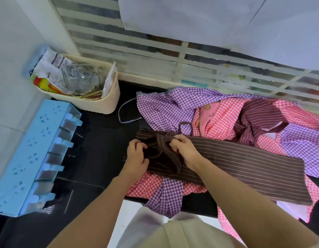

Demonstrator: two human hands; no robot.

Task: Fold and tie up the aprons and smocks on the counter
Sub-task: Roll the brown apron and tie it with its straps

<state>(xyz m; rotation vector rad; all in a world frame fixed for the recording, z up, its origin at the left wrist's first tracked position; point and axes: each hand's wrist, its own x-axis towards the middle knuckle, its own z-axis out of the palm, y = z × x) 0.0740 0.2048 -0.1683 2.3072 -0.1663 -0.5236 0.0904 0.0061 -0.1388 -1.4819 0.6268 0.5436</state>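
Black counter (101, 133), louvred window (155, 51); left grip (136, 155), right grip (184, 149) pinching brown apron (244, 163).

Left hand (137, 155): back up, fingers curled, gripping the bunched end of the brown striped apron (244, 163).
Right hand (184, 151): back up, fingers curled, pinching the apron's strap (162, 140) where it wraps the bundle.
Hands: close together, not touching.
Forearms: both bare, reaching forward from below, converging toward the hands; wrists nearly straight.
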